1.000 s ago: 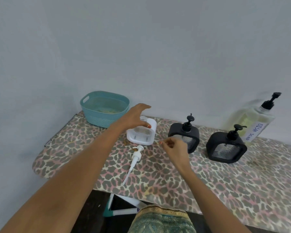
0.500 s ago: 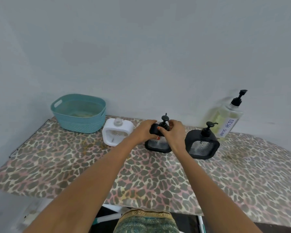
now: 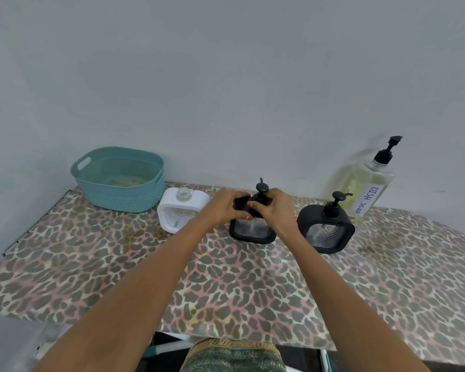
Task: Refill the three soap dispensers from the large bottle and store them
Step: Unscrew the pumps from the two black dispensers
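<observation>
Both hands hide the upper half of the middle black dispenser [image 3: 253, 230]; only its lower window and the top of its pump [image 3: 261, 187] show. The left hand [image 3: 223, 208] grips its top corner, fingers curled. The right hand [image 3: 278, 210] curls round the pump neck. The dispenser stands upright on the table [image 3: 226, 277], between the white dispenser [image 3: 181, 213] and the second black dispenser [image 3: 325, 232].

basket [image 3: 124, 194] far left | left dispenser [image 3: 172, 210] beside it | middle dispenser [image 3: 253, 232] | right dispenser [image 3: 325, 226], large bottle [image 3: 371, 183] behind

Single head-worn view, looking forward and down, close over the table [image 3: 253, 285]; edges seem wide-angle warped.
</observation>
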The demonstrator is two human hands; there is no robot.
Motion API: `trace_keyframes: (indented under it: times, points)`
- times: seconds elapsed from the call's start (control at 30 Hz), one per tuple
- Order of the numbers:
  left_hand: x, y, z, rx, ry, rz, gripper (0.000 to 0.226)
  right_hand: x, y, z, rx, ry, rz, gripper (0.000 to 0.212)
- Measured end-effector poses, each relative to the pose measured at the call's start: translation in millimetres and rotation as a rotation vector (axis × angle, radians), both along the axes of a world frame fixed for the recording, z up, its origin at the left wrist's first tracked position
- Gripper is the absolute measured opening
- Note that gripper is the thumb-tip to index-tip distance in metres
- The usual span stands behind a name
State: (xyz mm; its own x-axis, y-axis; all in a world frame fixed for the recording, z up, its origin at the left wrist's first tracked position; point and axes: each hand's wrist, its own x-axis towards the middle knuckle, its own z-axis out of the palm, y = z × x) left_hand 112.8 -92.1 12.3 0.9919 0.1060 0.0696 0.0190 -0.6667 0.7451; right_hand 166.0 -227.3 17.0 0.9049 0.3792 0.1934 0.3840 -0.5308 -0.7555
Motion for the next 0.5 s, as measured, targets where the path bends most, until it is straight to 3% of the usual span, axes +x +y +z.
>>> trace_keyframes:
  times: [0.27,0.5]
  points:
    - [-2,-3,2,-0.008,-0.032,0.014,0.058,9,-9,4,-0.01,0.171,0.129,0.039]
    - [0,-1,-1,-0.029,-0.014,0.007,0.058,-1,2,-1,0.028,0.019,-0.028,0.037]
